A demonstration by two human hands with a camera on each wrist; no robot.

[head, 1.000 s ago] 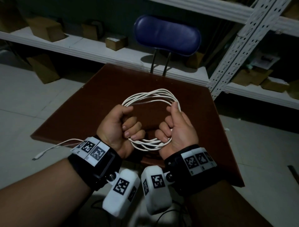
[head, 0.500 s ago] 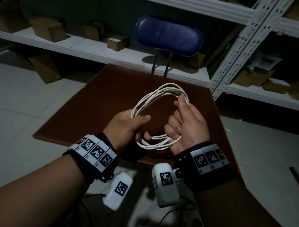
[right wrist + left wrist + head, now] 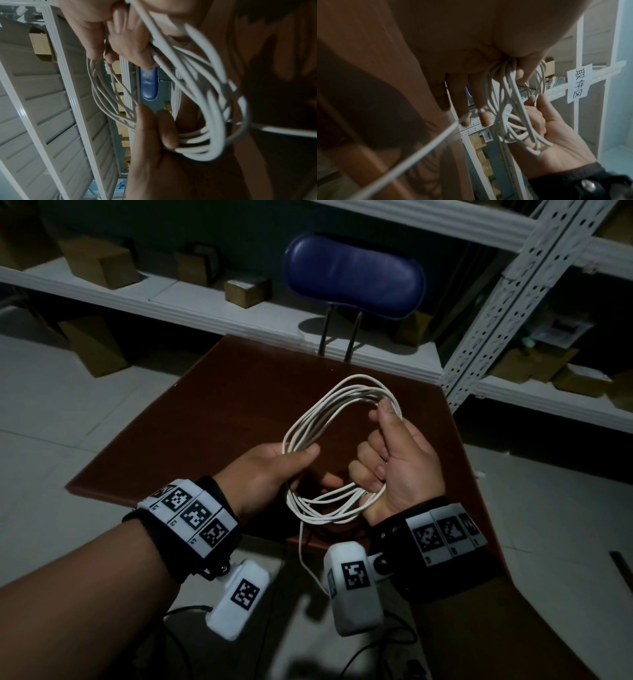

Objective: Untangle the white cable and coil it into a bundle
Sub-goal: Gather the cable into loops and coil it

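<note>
Both hands hold the white cable [image 3: 329,405], wound in several loops, above the brown table [image 3: 205,422]. My left hand [image 3: 308,467] pinches the coil's left side between thumb and fingers. My right hand [image 3: 376,446] has its thumb on the coil's upper right, with fingers curled round the lower strands. A loose tail [image 3: 301,549] hangs from the bottom of the coil toward the floor. In the left wrist view the strands [image 3: 508,94] run from my left hand [image 3: 496,83] across to the right palm [image 3: 553,135]. The right wrist view shows the loops [image 3: 214,121] between the two hands.
A blue chair back [image 3: 354,275] stands behind the table's far edge. White shelving [image 3: 191,299] with cardboard boxes [image 3: 99,261] runs along the back, and a perforated metal upright [image 3: 496,313] stands at the right. Dark cables lie on the floor [image 3: 373,648] near me.
My left hand went from a fist round the coil to a pinch on its left side. Both hands rose and the coil tilted more upright. The loose tail swung from the left to under the coil.
</note>
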